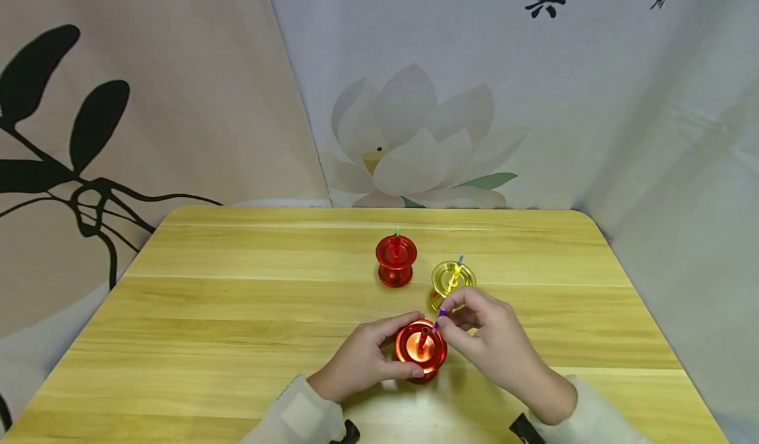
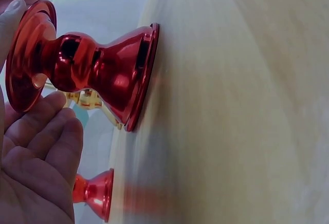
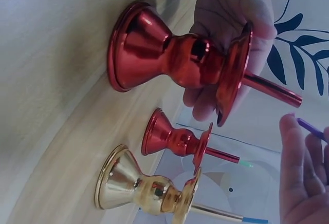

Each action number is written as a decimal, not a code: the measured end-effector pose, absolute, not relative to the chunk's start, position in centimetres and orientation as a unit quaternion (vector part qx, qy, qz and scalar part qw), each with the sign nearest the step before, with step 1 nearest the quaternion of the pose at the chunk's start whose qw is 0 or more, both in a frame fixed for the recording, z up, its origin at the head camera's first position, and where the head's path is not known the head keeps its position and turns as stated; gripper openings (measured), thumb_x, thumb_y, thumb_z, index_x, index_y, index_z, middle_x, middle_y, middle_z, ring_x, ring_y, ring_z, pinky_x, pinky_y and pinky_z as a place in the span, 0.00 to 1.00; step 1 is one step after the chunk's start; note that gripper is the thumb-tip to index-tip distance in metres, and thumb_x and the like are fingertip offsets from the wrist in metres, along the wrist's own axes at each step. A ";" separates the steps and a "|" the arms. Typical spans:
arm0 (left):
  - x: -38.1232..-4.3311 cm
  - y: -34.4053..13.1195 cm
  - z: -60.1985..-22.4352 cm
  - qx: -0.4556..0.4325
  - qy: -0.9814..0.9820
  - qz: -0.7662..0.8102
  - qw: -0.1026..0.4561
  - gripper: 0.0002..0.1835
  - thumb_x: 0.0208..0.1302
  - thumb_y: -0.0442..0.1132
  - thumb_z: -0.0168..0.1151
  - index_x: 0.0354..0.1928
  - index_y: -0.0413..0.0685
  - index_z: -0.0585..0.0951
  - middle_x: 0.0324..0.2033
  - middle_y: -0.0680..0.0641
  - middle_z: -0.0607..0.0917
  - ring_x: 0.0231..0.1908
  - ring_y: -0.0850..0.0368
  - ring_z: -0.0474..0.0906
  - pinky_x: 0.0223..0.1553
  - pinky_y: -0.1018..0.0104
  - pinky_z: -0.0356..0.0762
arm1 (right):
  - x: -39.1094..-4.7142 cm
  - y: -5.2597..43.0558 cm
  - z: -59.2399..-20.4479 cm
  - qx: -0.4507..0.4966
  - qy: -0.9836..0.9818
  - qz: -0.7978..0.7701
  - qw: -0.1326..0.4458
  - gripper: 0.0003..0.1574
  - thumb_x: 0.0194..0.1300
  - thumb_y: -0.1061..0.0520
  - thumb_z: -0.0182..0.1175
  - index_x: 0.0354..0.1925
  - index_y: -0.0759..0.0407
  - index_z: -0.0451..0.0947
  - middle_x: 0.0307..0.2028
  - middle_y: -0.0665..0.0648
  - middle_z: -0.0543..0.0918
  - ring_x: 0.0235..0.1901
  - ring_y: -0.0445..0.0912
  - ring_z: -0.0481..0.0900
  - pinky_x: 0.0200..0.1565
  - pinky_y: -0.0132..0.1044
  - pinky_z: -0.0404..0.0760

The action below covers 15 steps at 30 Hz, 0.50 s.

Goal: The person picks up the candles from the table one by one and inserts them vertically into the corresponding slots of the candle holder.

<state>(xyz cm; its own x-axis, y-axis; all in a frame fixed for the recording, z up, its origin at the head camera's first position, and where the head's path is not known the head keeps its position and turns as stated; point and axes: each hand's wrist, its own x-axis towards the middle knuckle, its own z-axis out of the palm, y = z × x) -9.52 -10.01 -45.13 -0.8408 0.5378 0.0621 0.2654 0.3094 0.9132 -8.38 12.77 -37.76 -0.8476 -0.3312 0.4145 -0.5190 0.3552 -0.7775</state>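
Observation:
A shiny red candle holder with a wide dish and a thin upright tube stands on the table near its front. My left hand holds it by the dish, thumb on the near side and fingers on the far side. Between the thumb and index finger of my right hand is a thin purple stick, pinched just right of the tube. In the right wrist view, the purple stick is apart from the tube's top, whose end shows no stick.
Behind stands a second red candle holder with a green tip in its tube. To its right, partly behind my right hand, is a gold candle holder with a bluish tip. Patterned curtains border the wooden table.

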 end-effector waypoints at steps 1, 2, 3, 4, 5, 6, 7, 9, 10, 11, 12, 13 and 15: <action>-9.5 -10.0 -45.1 0.251 0.799 0.531 0.128 0.43 0.52 0.55 0.78 0.70 0.52 0.74 0.63 0.57 0.78 0.61 0.61 0.76 0.60 0.68 0.75 | -8.4 12.7 -37.7 0.259 -0.818 0.505 0.094 0.18 0.56 0.75 0.65 0.37 0.54 0.76 0.34 0.49 0.83 0.30 0.38 0.85 0.29 0.34 0.86; -9.5 -10.0 -45.2 0.250 0.799 0.531 0.128 0.43 0.52 0.55 0.78 0.70 0.52 0.74 0.63 0.57 0.78 0.61 0.61 0.76 0.60 0.68 0.75 | -8.4 12.6 -37.7 0.258 -0.819 0.504 0.095 0.18 0.56 0.75 0.65 0.37 0.54 0.76 0.34 0.49 0.83 0.29 0.38 0.85 0.29 0.34 0.86; -9.5 -10.0 -45.2 0.250 0.799 0.532 0.127 0.43 0.52 0.55 0.78 0.70 0.53 0.74 0.63 0.57 0.78 0.61 0.61 0.76 0.60 0.68 0.75 | -8.4 12.5 -37.6 0.256 -0.819 0.505 0.094 0.18 0.56 0.74 0.65 0.37 0.54 0.76 0.34 0.49 0.83 0.29 0.38 0.85 0.28 0.34 0.86; -9.5 -10.0 -45.2 0.250 0.799 0.532 0.127 0.43 0.52 0.54 0.78 0.70 0.53 0.74 0.63 0.57 0.78 0.61 0.61 0.76 0.60 0.68 0.75 | -8.4 12.5 -37.6 0.255 -0.819 0.506 0.094 0.18 0.56 0.74 0.65 0.37 0.54 0.76 0.34 0.49 0.83 0.29 0.37 0.85 0.28 0.34 0.86; -9.5 -10.0 -45.2 0.249 0.798 0.534 0.127 0.43 0.52 0.54 0.78 0.70 0.52 0.74 0.63 0.57 0.78 0.61 0.61 0.76 0.60 0.68 0.75 | -8.4 12.4 -37.5 0.253 -0.819 0.507 0.093 0.18 0.56 0.74 0.65 0.37 0.54 0.76 0.34 0.49 0.83 0.29 0.37 0.84 0.28 0.34 0.86; -9.5 -10.0 -45.2 0.249 0.797 0.535 0.127 0.43 0.52 0.54 0.78 0.70 0.52 0.74 0.63 0.57 0.78 0.61 0.61 0.76 0.60 0.68 0.75 | -8.4 12.3 -37.5 0.252 -0.819 0.507 0.093 0.17 0.57 0.74 0.65 0.37 0.54 0.76 0.34 0.49 0.83 0.28 0.37 0.84 0.28 0.34 0.86; -9.5 -10.0 -45.2 0.250 0.797 0.536 0.126 0.43 0.52 0.54 0.78 0.70 0.52 0.74 0.63 0.57 0.78 0.61 0.61 0.76 0.60 0.67 0.75 | -8.4 12.3 -37.4 0.251 -0.819 0.508 0.092 0.17 0.56 0.74 0.65 0.36 0.53 0.76 0.34 0.49 0.83 0.28 0.37 0.84 0.28 0.34 0.85; -9.5 -9.9 -45.2 0.250 0.796 0.537 0.125 0.43 0.52 0.54 0.79 0.70 0.52 0.74 0.63 0.56 0.78 0.61 0.61 0.76 0.61 0.67 0.75 | -8.4 12.1 -37.3 0.253 -0.818 0.509 0.094 0.17 0.56 0.74 0.65 0.36 0.53 0.77 0.33 0.48 0.83 0.28 0.37 0.84 0.28 0.34 0.85; -9.5 -9.9 -45.2 0.251 0.796 0.537 0.125 0.43 0.52 0.54 0.79 0.70 0.52 0.74 0.63 0.56 0.78 0.61 0.61 0.76 0.61 0.67 0.75 | -8.5 12.1 -37.3 0.254 -0.817 0.508 0.096 0.17 0.56 0.74 0.65 0.36 0.53 0.77 0.33 0.48 0.83 0.28 0.37 0.83 0.29 0.34 0.85; -9.5 -9.9 -45.2 0.251 0.796 0.536 0.124 0.43 0.52 0.53 0.78 0.70 0.52 0.74 0.63 0.56 0.78 0.61 0.61 0.76 0.61 0.67 0.75 | -8.5 12.0 -37.3 0.257 -0.817 0.508 0.097 0.17 0.56 0.74 0.65 0.36 0.53 0.77 0.33 0.48 0.83 0.28 0.37 0.83 0.29 0.34 0.85; -9.5 -10.0 -45.2 0.251 0.797 0.535 0.124 0.42 0.52 0.53 0.78 0.70 0.52 0.74 0.63 0.56 0.78 0.60 0.61 0.76 0.61 0.67 0.75 | -8.5 12.0 -37.2 0.259 -0.816 0.508 0.099 0.17 0.56 0.74 0.65 0.36 0.54 0.77 0.33 0.48 0.83 0.28 0.37 0.83 0.29 0.34 0.86; -9.5 -10.0 -45.2 0.252 0.797 0.534 0.124 0.42 0.52 0.53 0.78 0.70 0.52 0.74 0.63 0.56 0.78 0.60 0.61 0.76 0.60 0.67 0.75 | -8.5 12.0 -37.2 0.261 -0.815 0.507 0.101 0.17 0.56 0.74 0.65 0.36 0.54 0.77 0.33 0.48 0.83 0.29 0.37 0.83 0.29 0.35 0.86; -9.5 -10.0 -45.1 0.252 0.798 0.533 0.125 0.43 0.52 0.54 0.78 0.70 0.52 0.74 0.63 0.56 0.78 0.60 0.61 0.76 0.60 0.67 0.75 | -8.5 11.9 -37.2 0.265 -0.816 0.504 0.103 0.17 0.56 0.73 0.65 0.36 0.54 0.77 0.32 0.47 0.83 0.29 0.37 0.83 0.29 0.34 0.86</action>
